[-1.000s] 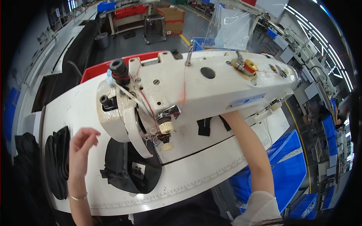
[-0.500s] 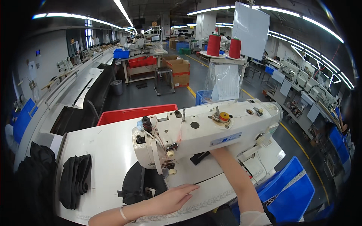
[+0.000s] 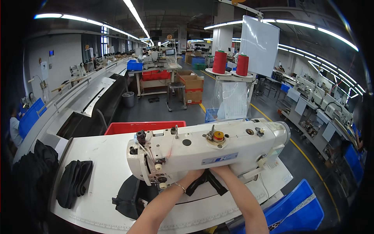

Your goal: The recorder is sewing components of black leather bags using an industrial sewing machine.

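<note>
A white sewing machine (image 3: 194, 146) stands across the white table (image 3: 105, 156). My left hand (image 3: 193, 175) and my right hand (image 3: 220, 171) both reach beneath its arm, side by side. The machine body hides the fingers of each. Black fabric strips (image 3: 216, 183) come out between my wrists, touching or very near both hands; the grip on them cannot be seen. Left of the needle end lies another black fabric piece (image 3: 130, 197), partly under the machine head. A folded stack of black fabric pieces (image 3: 74, 183) rests farther left on the table.
A dark cloth heap (image 3: 35, 175) hangs at the table's left edge. Behind the machine sits a red bin (image 3: 144, 126); a blue bin (image 3: 296, 210) is at the right front. Two red thread cones (image 3: 219, 62) stand on a rack beyond the machine.
My left hand has moved from the table front to under the machine arm, beside my right hand. The black strips now show between the wrists. The view has shifted slightly.
</note>
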{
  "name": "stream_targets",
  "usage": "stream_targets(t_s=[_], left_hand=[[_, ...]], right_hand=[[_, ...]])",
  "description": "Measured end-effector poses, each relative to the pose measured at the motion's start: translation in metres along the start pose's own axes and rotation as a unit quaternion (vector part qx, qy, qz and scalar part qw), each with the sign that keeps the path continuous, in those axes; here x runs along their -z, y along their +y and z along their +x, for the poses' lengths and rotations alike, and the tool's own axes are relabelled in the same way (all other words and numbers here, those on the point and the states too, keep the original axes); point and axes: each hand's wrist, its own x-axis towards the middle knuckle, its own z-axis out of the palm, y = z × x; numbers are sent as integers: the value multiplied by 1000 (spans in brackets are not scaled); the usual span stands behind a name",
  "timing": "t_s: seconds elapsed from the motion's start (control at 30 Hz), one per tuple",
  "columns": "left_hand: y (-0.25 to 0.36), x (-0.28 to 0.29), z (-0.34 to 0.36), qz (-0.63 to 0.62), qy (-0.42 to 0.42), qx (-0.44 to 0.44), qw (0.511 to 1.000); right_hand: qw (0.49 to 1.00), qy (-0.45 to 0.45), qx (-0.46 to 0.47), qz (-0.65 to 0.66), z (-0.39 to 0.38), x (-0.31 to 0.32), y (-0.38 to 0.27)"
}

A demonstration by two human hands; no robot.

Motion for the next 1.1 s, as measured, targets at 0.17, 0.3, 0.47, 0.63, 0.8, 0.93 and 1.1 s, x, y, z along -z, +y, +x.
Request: stream_targets(t_s=[0.17, 0.3, 0.47, 0.63, 0.8, 0.93, 1.1], left_hand=[[-2, -7, 2, 38, -1, -4, 999], [2, -4, 4, 29, 7, -14, 999], [12, 5, 19, 18, 26, -26, 999], [4, 11, 6, 2, 45, -40, 998], [20, 9, 23, -17, 63, -50, 997], [22, 10, 22, -31, 72, -60, 995], [33, 3, 25, -44, 80, -77, 993]], right_hand=[[999, -14, -25, 17, -6, -14, 3], [998, -27, -43, 27, -7, -21, 6], [991, -74, -93, 57, -17, -32, 12], [992, -50, -91, 66, -15, -29, 5], [994, -48, -90, 32, -16, -34, 7], [995, -70, -69, -12, -20, -35, 13], [984, -54, 9, -170, -21, -10, 0]])
